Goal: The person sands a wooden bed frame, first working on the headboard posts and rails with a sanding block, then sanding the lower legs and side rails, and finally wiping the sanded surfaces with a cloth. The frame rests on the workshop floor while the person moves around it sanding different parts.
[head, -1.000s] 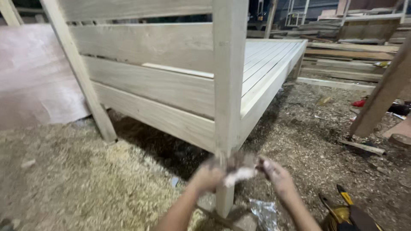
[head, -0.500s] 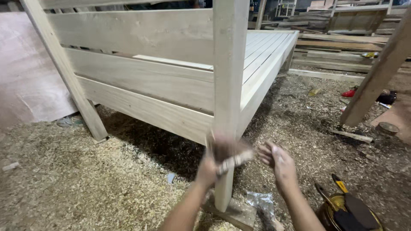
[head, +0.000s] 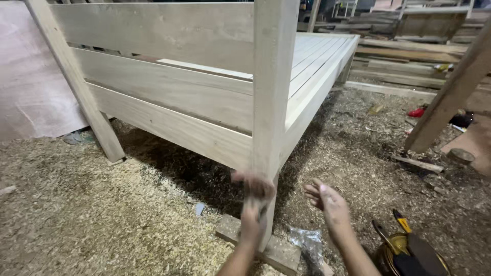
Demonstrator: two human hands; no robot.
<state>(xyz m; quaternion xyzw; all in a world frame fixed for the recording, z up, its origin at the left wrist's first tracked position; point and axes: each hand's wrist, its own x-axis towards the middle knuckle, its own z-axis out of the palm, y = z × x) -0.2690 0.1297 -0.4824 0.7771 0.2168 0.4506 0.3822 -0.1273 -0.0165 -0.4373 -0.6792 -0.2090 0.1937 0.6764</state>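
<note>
While blurred, left hand (grip unclear) on bed post, forearms cut off

bed frame: pale unfinished wood, faint grain streaks | corner post: same pale cream wood | sawdust floor: tan and straw-yellow | plywood sheet: pinkish brown | power tool: yellow and black | plastic bag: clear, glinting

Two bare forearms, no sleeves, gloves, rings or watch; left hand motion-blurred, right hand w/ dusty fingers.
</note>
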